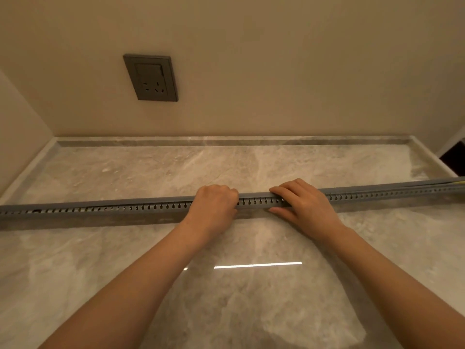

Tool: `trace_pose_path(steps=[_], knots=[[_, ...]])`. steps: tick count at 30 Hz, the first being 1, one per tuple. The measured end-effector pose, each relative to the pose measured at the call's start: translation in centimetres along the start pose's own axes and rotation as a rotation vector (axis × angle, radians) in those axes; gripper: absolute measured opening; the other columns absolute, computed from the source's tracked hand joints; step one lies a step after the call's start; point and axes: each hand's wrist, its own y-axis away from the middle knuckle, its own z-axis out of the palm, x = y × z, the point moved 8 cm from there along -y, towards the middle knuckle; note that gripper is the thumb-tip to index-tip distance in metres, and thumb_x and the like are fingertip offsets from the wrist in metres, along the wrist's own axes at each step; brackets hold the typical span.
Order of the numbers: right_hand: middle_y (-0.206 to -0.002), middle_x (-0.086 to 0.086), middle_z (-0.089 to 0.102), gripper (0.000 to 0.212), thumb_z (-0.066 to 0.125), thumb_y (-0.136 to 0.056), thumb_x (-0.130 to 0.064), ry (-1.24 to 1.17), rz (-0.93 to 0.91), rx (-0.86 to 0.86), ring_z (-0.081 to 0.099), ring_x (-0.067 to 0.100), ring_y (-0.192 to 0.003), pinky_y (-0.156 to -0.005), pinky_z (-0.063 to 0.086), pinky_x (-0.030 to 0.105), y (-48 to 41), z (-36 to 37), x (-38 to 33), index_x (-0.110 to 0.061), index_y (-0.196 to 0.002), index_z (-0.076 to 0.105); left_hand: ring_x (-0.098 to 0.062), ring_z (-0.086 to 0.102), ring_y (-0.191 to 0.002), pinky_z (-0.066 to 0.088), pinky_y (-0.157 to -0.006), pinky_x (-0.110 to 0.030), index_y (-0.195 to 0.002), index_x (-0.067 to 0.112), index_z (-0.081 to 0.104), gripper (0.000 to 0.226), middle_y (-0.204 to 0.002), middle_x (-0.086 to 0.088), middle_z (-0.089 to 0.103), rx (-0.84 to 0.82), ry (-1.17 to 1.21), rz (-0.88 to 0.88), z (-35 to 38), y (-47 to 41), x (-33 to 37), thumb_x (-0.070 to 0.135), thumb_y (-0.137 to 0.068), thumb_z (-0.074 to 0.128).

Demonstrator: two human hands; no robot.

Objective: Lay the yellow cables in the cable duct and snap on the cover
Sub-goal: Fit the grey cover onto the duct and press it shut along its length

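Observation:
A long grey slotted cable duct (113,207) lies across the marble counter from the left edge to the right edge. A grey cover (377,189) sits along its top. My left hand (214,205) is curled over the duct near the middle, fingers wrapped over the top. Just to its right, my right hand (304,202) lies on the duct with fingers spread over the cover and the thumb under the front side. A short bit of yellow cable (458,182) shows at the duct's far right end; the rest is hidden inside.
The marble counter (251,298) has a low raised rim (226,141) at the back and sides. A grey wall socket (151,78) is on the beige wall above. A dark opening (455,157) lies at the far right.

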Motion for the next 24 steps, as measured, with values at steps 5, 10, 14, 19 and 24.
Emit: trace_pose_path(steps=[5, 10, 14, 19, 24], knots=[[-0.091, 0.009, 0.067, 0.043, 0.072, -0.076, -0.036, 0.007, -0.031, -0.013, 0.061, 0.026, -0.078, -0.064, 0.05, 0.033, 0.0, 0.1, 0.0, -0.003, -0.102, 0.065, -0.024, 0.059, -0.082, 0.032, -0.062, -0.03, -0.09, 0.014, 0.056, 0.016, -0.089, -0.004, 0.065, 0.016, 0.021, -0.005, 0.0, 0.0, -0.1, 0.029, -0.087, 0.051], [-0.079, 0.009, 0.064, 0.035, 0.084, -0.063, -0.022, -0.071, 0.019, -0.038, 0.059, 0.026, -0.07, -0.056, 0.05, 0.036, -0.9, 0.6, 0.2, -0.004, -0.086, 0.066, -0.022, 0.058, -0.079, 0.031, -0.063, -0.029, -0.088, 0.016, 0.055, 0.017, -0.086, -0.002, 0.065, 0.014, 0.043, -0.022, 0.2, 0.0, -0.4, 0.032, -0.086, 0.053], [-0.07, 0.003, 0.062, 0.024, 0.079, -0.061, -0.021, -0.123, 0.078, -0.109, 0.057, 0.022, -0.065, -0.05, 0.044, 0.03, -2.1, 0.7, 1.2, -0.011, -0.078, 0.065, -0.022, 0.059, -0.08, 0.031, -0.062, -0.029, -0.089, 0.016, 0.055, 0.016, -0.085, 0.0, 0.065, 0.013, 0.04, -0.028, 0.1, 0.3, -0.2, 0.032, -0.086, 0.053], [-0.066, 0.0, 0.064, 0.018, 0.075, -0.062, -0.025, -0.114, 0.011, -0.22, 0.055, 0.019, -0.058, -0.051, 0.042, 0.027, -3.5, 1.4, 1.4, -0.013, -0.072, 0.066, -0.021, 0.058, -0.079, 0.035, -0.064, -0.03, -0.091, 0.016, 0.054, 0.015, -0.085, 0.001, 0.064, -0.004, 0.03, -0.053, 0.0, 0.3, -0.2, 0.03, -0.087, 0.05], [-0.065, -0.001, 0.063, 0.018, 0.073, -0.064, -0.029, -0.162, -0.041, -0.248, 0.046, 0.013, -0.054, -0.053, 0.03, 0.023, -3.9, 1.8, 1.9, -0.015, -0.071, 0.064, -0.023, 0.059, -0.084, 0.04, -0.067, -0.033, -0.096, 0.016, 0.055, 0.018, -0.091, 0.001, 0.066, -0.023, 0.035, -0.091, -0.2, 0.3, -0.2, 0.031, -0.087, 0.049]])
